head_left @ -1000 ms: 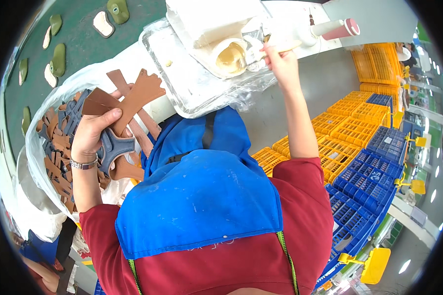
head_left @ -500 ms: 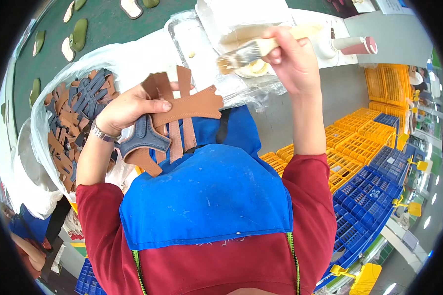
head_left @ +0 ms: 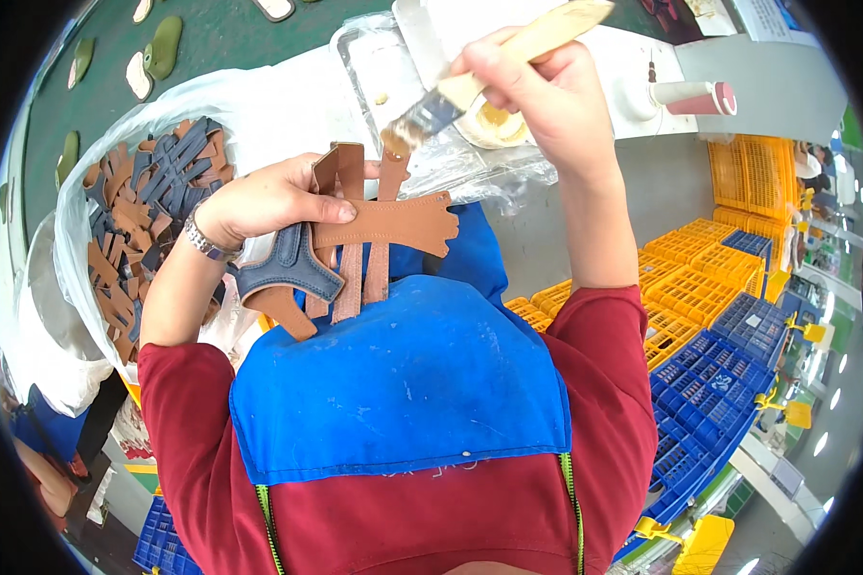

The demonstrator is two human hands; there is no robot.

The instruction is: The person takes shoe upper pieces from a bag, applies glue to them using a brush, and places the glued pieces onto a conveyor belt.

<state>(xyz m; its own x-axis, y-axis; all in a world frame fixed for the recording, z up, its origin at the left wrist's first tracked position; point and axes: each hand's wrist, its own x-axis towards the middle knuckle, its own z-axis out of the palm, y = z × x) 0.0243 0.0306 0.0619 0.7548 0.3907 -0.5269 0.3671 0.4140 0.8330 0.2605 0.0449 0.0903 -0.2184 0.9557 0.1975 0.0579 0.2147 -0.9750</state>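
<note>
We grip a brush (head_left: pixel 440 108) in our right hand (head_left: pixel 551 101), newly brought to a brown strap (head_left: pixel 390 182) our left hand (head_left: pixel 276 204) holds, brushing apparently under way.

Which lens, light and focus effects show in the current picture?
Head view: fisheye distortion curves the row of blue crates, corners go black; same view, the white tabletop looks washed out and the clear plastic glints; same view, brush bristles look slightly soft, perhaps from motion.

The left hand (head_left: pixel 264 203) — partly hidden behind brown straps (head_left: pixel 393 224).
</note>
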